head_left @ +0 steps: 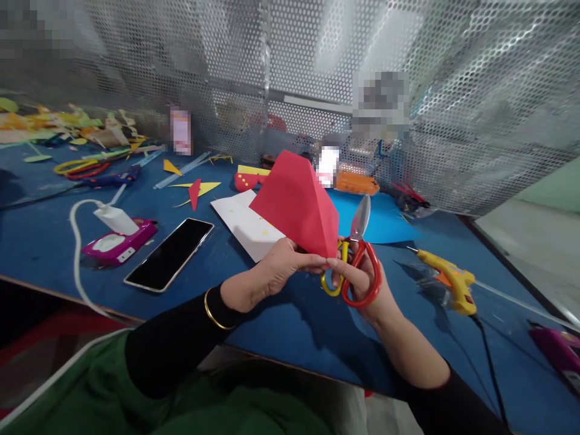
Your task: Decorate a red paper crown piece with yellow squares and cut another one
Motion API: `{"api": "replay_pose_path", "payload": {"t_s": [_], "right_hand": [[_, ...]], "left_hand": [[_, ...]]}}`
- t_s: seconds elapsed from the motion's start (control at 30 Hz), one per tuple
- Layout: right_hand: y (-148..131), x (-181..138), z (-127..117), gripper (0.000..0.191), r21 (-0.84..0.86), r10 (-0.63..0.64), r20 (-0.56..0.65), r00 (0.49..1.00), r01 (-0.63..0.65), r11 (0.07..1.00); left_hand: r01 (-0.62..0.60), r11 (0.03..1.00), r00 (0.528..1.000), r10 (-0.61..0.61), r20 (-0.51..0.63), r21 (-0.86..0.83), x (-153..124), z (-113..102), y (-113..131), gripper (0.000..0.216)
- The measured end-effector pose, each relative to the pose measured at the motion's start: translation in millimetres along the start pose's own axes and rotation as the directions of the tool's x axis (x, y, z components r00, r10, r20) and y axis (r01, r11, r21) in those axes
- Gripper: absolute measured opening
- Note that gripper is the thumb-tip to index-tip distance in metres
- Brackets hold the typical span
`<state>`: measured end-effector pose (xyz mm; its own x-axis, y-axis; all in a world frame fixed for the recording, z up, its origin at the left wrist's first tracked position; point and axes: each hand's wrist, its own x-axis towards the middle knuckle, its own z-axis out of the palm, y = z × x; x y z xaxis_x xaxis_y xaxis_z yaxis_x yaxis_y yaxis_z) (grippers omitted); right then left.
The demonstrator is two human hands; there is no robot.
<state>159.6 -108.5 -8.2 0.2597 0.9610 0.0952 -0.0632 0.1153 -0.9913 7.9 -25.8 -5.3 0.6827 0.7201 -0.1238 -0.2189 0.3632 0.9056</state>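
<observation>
A folded sheet of red paper (pixel 294 202) is raised above the blue table, its lower corner pinched between the fingertips of both hands. My left hand (pixel 283 266) grips the paper's lower edge. My right hand (pixel 367 284) holds the same corner with thumb and finger, and a pair of scissors (pixel 375 283) also sits in it. The scissors have one red and one yellow handle loop, and their blades point up and away. Behind the red paper lies a white sheet (pixel 247 223) with small yellow spots.
A yellow glue gun (pixel 448 281) lies at right, a smartphone (pixel 170 255) and a purple power socket (pixel 120 241) at left. Blue paper (pixel 385 217), paper cut-outs (pixel 194 193) and a blue glue gun (pixel 113 176) lie farther back. Perforated plastic sheeting (pixel 217 72) hangs behind the table.
</observation>
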Motion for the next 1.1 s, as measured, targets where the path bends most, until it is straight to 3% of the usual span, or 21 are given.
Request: {"api": "replay_pose_path", "payload": {"t_s": [0.23,0.4,0.47,0.57,0.7,0.9,1.0,1.1], "right_hand": [[-1.0,-0.1,1.2,0.035,-0.032,-0.020,-0.015,1.000,0.019,0.999],[-4.9,-1.4,-1.4,0.064,-0.148,-0.068,-0.119,0.991,0.050,0.988],[-5.6,-3.2,-3.7,0.065,-0.212,-0.094,-0.129,0.987,0.065,0.975],[-4.1,-7.3,-6.2,0.058,-0.226,-0.074,-0.055,0.996,0.060,0.972],[0.1,-14.0,-7.6,0.063,-0.184,-0.006,0.118,0.993,0.027,0.982],[0.5,-18.5,-7.9,0.054,-0.330,-0.008,0.218,0.976,0.082,0.940],[-0.9,-16.3,-6.9,0.054,-0.298,0.039,0.176,0.984,0.015,0.955],[-3.6,-11.8,-4.6,0.055,-0.173,0.126,0.044,0.991,-0.117,0.978]], "left_hand": [[-0.018,1.000,1.000,0.018,-0.016,-0.012,-1.6,2.8,2.3,0.023],[-0.053,0.991,0.988,0.035,-0.153,-0.122,-0.2,2.9,13.8,0.020],[-0.089,0.984,0.982,0.061,-0.177,-0.153,0.5,0.6,19.0,0.022],[-0.150,0.972,0.971,0.111,-0.211,-0.181,1.1,-4.4,25.0,0.024],[-0.204,0.956,0.955,0.147,-0.259,-0.212,1.7,-10.8,30.6,0.022],[-0.305,0.924,0.915,0.217,-0.340,-0.230,1.4,-17.9,40.0,0.018],[-0.322,0.925,0.901,0.234,-0.364,-0.203,1.0,-18.0,40.3,0.018],[-0.285,0.945,0.907,0.213,-0.363,-0.158,-0.2,-11.0,31.3,0.022]]}}
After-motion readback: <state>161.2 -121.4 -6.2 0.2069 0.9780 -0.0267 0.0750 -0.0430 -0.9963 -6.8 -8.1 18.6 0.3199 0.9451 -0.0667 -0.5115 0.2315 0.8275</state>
